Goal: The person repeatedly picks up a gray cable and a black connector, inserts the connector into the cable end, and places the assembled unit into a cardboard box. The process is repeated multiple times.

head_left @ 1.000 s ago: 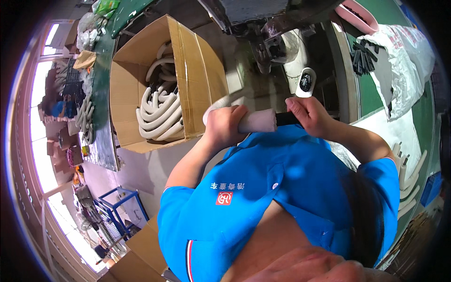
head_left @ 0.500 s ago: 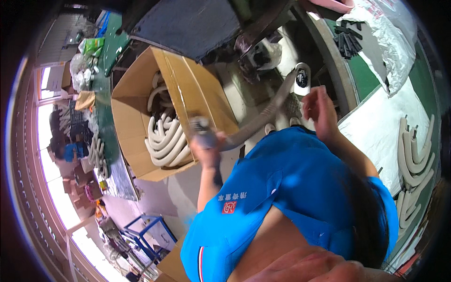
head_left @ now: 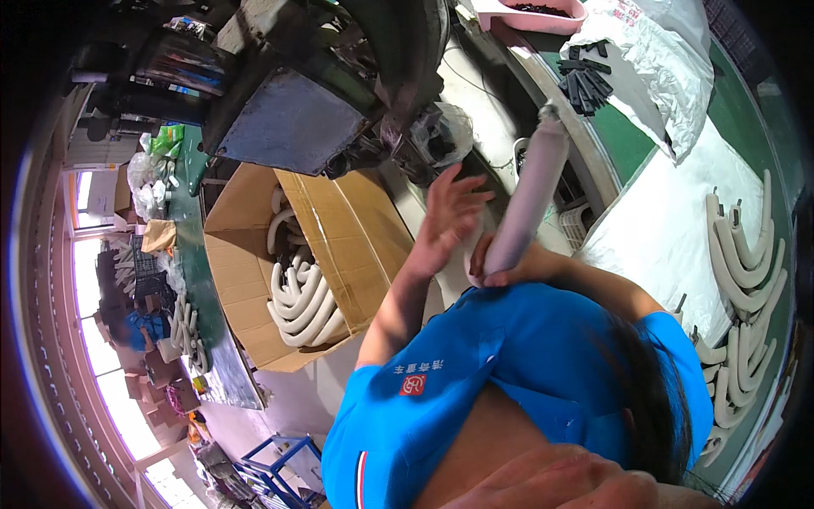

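Observation:
My right hand [head_left: 513, 261] is closed around the lower part of a pale grey foam-covered tube [head_left: 536, 182] in front of my chest. The tube tilts up and away to the right; its far tip is blurred, and part of the rest lies hidden behind my fingers. Just left of it, my left hand [head_left: 454, 212] is raised, fingers spread, holding nothing. Farther left stands an open cardboard box [head_left: 360, 246] with several curved foam-covered tubes [head_left: 301, 301] in it. More such tubes [head_left: 738, 271] lie on white sheeting [head_left: 670, 212] on the green table at the right.
A dark machine with a grey metal plate [head_left: 292, 119] stands ahead, beyond the box. On the right-hand table are small black strips [head_left: 585, 85], a white plastic bag [head_left: 653, 59] and a pink basin [head_left: 543, 19]. A blue metal frame [head_left: 275, 467] is at the lower left.
My left hand has let go of the tube and moved right, opening. My right hand, open before, now grips the tube, which has swung from lying across to pointing upward.

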`<action>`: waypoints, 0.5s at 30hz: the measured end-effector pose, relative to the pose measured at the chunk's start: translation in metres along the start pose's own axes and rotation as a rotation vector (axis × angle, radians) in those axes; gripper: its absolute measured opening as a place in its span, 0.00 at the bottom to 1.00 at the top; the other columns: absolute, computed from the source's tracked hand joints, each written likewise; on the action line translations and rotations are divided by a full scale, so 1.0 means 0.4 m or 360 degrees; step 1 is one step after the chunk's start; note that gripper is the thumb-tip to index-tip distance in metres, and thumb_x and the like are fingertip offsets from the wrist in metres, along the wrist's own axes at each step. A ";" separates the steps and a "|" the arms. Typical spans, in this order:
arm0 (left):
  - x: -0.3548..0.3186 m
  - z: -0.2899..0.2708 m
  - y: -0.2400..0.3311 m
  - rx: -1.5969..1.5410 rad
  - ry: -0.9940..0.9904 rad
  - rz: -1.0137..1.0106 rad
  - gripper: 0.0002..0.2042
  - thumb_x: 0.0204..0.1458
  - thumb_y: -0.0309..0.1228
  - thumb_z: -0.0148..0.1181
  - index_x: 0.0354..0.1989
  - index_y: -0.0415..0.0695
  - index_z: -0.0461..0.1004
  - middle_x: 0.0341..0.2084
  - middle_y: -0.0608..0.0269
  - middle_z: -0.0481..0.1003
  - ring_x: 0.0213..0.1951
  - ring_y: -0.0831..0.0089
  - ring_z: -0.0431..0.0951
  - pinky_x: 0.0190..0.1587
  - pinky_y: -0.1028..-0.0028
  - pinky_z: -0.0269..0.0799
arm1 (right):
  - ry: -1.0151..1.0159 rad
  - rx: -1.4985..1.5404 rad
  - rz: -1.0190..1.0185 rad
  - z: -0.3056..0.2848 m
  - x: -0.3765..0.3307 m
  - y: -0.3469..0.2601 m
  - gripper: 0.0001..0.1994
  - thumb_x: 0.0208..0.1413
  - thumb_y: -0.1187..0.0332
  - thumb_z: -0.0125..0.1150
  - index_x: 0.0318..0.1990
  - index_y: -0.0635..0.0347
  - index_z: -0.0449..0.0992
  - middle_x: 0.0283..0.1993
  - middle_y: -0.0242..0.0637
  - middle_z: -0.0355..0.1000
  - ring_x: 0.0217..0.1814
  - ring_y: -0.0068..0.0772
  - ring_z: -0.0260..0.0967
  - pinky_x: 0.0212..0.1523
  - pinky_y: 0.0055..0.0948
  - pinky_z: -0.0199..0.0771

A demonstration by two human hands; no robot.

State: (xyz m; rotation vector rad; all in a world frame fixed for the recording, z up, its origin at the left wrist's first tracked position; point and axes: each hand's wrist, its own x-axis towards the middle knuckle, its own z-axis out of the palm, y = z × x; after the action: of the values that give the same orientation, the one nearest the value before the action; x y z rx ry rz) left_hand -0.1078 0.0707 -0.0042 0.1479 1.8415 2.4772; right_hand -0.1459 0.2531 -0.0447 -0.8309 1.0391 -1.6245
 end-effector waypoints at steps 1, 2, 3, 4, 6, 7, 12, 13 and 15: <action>0.028 0.057 0.028 -0.0173 -0.0173 0.0197 0.49 0.44 0.34 0.68 0.67 0.50 0.33 0.59 0.48 0.57 0.56 0.57 0.64 0.57 0.58 0.59 | 0.0048 -0.0054 0.0090 0.019 -0.002 -0.013 0.20 0.43 0.67 0.70 0.43 0.58 0.69 0.41 0.35 0.69 0.46 0.29 0.68 0.50 0.32 0.67; 0.050 0.087 0.053 0.0072 -0.0304 0.0319 0.52 0.42 0.28 0.68 0.67 0.51 0.31 0.59 0.48 0.56 0.52 0.60 0.67 0.53 0.60 0.64 | 0.0088 -0.0108 0.0180 0.042 -0.006 -0.030 0.20 0.43 0.67 0.70 0.43 0.58 0.69 0.42 0.35 0.69 0.46 0.29 0.68 0.49 0.31 0.67; 0.067 0.132 0.106 0.0032 -0.0349 0.0153 0.51 0.41 0.23 0.67 0.67 0.51 0.31 0.56 0.48 0.58 0.48 0.63 0.69 0.48 0.63 0.69 | 0.0132 -0.0164 0.0262 0.053 -0.011 -0.044 0.20 0.43 0.66 0.70 0.43 0.57 0.69 0.42 0.35 0.69 0.47 0.29 0.68 0.48 0.31 0.68; 0.072 0.138 0.113 0.0126 -0.0350 0.0169 0.50 0.42 0.22 0.66 0.67 0.51 0.31 0.53 0.48 0.60 0.45 0.65 0.70 0.45 0.65 0.70 | -0.0007 -0.0280 0.0124 0.037 -0.017 -0.018 0.19 0.50 0.67 0.64 0.48 0.58 0.67 0.46 0.37 0.68 0.49 0.32 0.66 0.51 0.33 0.66; 0.074 0.135 0.112 0.0164 -0.0293 0.0237 0.49 0.43 0.19 0.63 0.67 0.52 0.31 0.48 0.50 0.63 0.41 0.68 0.71 0.42 0.67 0.72 | 0.0450 -0.0154 -0.0168 0.018 -0.058 -0.055 0.20 0.54 0.67 0.58 0.52 0.61 0.64 0.49 0.39 0.66 0.52 0.33 0.65 0.54 0.34 0.64; 0.073 0.132 0.104 0.0106 -0.0251 0.0279 0.49 0.43 0.18 0.62 0.67 0.52 0.31 0.45 0.51 0.65 0.39 0.69 0.71 0.40 0.68 0.72 | 0.0618 -0.0189 -0.0402 0.004 -0.065 -0.086 0.20 0.55 0.67 0.56 0.54 0.63 0.62 0.50 0.41 0.65 0.53 0.34 0.64 0.55 0.35 0.63; 0.066 0.162 0.075 -0.0071 -0.0358 0.0356 0.36 0.39 0.16 0.62 0.55 0.49 0.47 0.40 0.54 0.65 0.39 0.70 0.70 0.37 0.70 0.71 | 0.0936 -0.0833 -0.1145 -0.007 -0.073 -0.248 0.24 0.54 0.68 0.56 0.56 0.70 0.59 0.52 0.48 0.64 0.56 0.40 0.63 0.57 0.36 0.61; 0.071 0.164 0.074 0.0079 -0.0388 0.0458 0.37 0.39 0.17 0.63 0.54 0.51 0.46 0.39 0.53 0.65 0.36 0.69 0.70 0.34 0.72 0.71 | 0.0956 -0.0955 -0.1183 -0.004 -0.072 -0.248 0.24 0.53 0.68 0.58 0.55 0.70 0.60 0.52 0.49 0.65 0.56 0.41 0.63 0.56 0.36 0.61; 0.081 0.159 0.078 0.0397 -0.0438 0.0677 0.38 0.38 0.17 0.64 0.52 0.55 0.45 0.36 0.51 0.66 0.31 0.69 0.71 0.30 0.74 0.69 | 0.0979 -0.1199 -0.1270 -0.004 -0.063 -0.238 0.25 0.51 0.69 0.61 0.54 0.70 0.61 0.51 0.51 0.65 0.55 0.44 0.63 0.55 0.37 0.62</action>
State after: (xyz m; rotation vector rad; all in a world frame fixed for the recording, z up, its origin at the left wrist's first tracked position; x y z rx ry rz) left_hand -0.1328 0.1253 0.0451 0.9304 2.1598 2.2850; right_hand -0.1762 0.2906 0.0411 -1.4031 1.9998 -2.2582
